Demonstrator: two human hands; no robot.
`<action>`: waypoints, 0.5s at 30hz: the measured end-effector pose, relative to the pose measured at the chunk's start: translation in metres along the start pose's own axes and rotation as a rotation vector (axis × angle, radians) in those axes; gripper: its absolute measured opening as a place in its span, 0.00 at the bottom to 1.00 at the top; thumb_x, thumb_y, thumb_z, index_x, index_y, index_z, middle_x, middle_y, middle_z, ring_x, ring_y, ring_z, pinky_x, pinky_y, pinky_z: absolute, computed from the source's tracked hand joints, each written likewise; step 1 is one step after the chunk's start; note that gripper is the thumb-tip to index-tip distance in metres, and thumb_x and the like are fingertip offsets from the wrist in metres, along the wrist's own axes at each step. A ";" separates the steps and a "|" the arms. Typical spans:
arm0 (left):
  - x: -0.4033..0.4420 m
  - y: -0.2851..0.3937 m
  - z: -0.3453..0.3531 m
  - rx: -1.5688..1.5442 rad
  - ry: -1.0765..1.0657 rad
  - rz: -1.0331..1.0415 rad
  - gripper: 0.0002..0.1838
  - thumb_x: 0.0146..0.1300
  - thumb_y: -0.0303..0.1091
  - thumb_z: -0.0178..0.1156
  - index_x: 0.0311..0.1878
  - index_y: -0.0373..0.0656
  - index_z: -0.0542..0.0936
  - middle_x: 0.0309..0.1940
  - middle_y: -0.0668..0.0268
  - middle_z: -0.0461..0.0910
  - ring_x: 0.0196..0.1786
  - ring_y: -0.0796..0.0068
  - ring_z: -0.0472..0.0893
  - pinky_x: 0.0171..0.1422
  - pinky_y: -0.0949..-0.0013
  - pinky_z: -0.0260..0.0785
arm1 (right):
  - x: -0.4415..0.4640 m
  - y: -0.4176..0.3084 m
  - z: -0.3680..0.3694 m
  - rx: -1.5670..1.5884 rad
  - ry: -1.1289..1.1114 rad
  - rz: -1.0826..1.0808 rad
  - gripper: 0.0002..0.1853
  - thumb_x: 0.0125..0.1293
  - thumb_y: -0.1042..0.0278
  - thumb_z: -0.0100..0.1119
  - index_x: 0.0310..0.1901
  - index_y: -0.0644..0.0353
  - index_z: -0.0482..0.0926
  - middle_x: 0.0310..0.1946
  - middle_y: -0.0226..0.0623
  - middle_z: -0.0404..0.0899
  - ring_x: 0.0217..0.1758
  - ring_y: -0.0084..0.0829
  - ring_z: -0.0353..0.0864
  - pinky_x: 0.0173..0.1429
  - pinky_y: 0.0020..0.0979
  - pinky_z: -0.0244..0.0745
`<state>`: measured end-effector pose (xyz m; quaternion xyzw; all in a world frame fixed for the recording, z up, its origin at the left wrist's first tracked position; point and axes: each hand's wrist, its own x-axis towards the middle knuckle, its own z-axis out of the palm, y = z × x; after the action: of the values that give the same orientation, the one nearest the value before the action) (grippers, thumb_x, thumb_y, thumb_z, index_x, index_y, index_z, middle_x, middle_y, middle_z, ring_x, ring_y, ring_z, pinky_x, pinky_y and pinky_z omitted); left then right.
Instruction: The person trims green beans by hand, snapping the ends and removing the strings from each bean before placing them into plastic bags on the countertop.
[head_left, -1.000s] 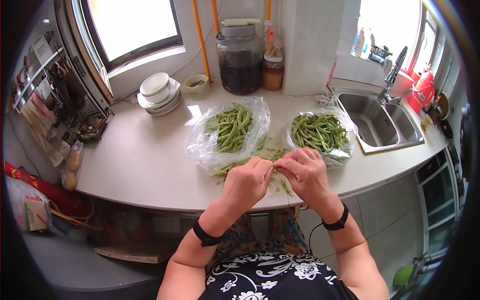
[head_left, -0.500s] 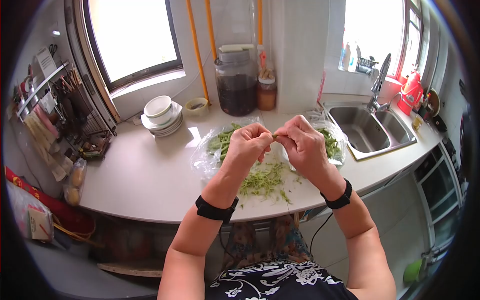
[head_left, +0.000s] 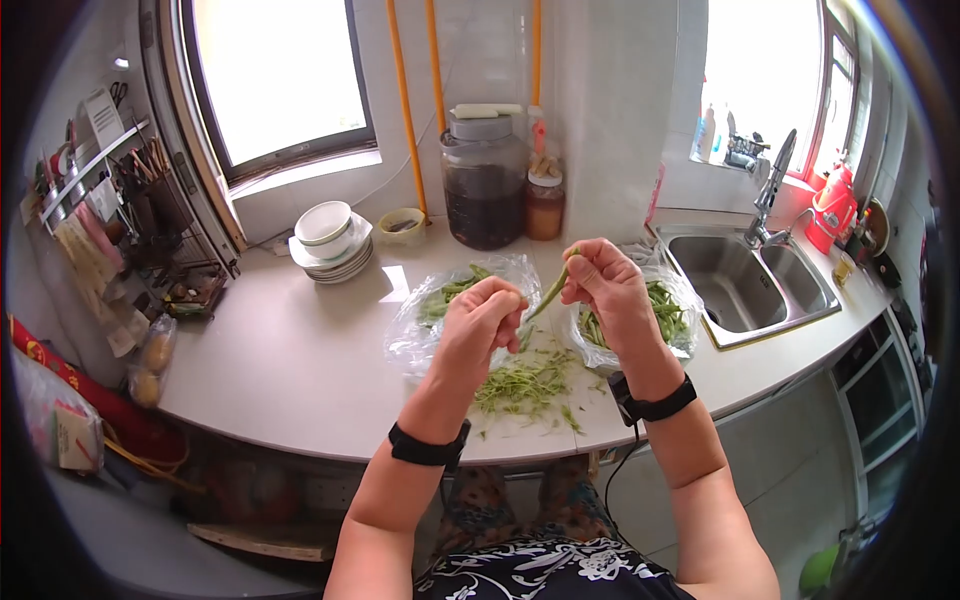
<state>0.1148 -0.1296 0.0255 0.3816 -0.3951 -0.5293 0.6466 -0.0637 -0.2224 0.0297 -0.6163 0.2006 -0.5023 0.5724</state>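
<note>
A green bean pod hangs slanting down from my right hand, pinched at its upper end. My left hand is closed just left of the pod, its thumb and forefinger pressed together; whatever is between them is too small to name. Behind the left hand lies a clear plastic bag with green beans, partly hidden. Another bag of beans lies behind and right of my right hand. A loose heap of green trimmings is spread on the counter below the hands.
Stacked bowls and plates and a small yellowish bowl stand at the back left. A large dark jar and a smaller brown jar are by the wall. On the right are a sink and a red thermos.
My hands, together around a bean half a second ago, have moved apart. The pod now shows at length in my right hand. The trimmings, covered by my hands at first, are in view.
</note>
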 end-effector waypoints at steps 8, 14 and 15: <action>-0.037 -0.018 -0.036 0.057 0.065 0.011 0.04 0.68 0.27 0.59 0.36 0.39 0.81 0.24 0.70 0.76 0.20 0.86 0.68 0.26 0.74 0.72 | -0.029 -0.006 -0.042 0.207 0.046 0.055 0.06 0.81 0.68 0.53 0.49 0.60 0.76 0.43 0.38 0.86 0.39 0.25 0.89 0.45 0.27 0.88; -0.047 -0.036 -0.053 0.087 0.084 -0.023 0.05 0.68 0.27 0.60 0.36 0.38 0.81 0.25 0.68 0.78 0.19 0.86 0.69 0.26 0.74 0.71 | -0.051 0.002 -0.057 0.211 0.117 0.089 0.05 0.81 0.69 0.51 0.48 0.60 0.75 0.44 0.43 0.86 0.39 0.28 0.90 0.46 0.30 0.89; -0.048 -0.038 -0.052 0.085 0.083 -0.030 0.05 0.68 0.27 0.60 0.36 0.38 0.81 0.25 0.68 0.78 0.19 0.86 0.69 0.26 0.74 0.71 | -0.055 0.004 -0.058 0.210 0.122 0.094 0.05 0.81 0.69 0.51 0.48 0.60 0.75 0.44 0.43 0.86 0.39 0.28 0.90 0.46 0.30 0.89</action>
<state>0.1414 -0.0838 -0.0353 0.4362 -0.3843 -0.5054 0.6376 -0.1349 -0.2073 -0.0044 -0.5112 0.2102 -0.5298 0.6433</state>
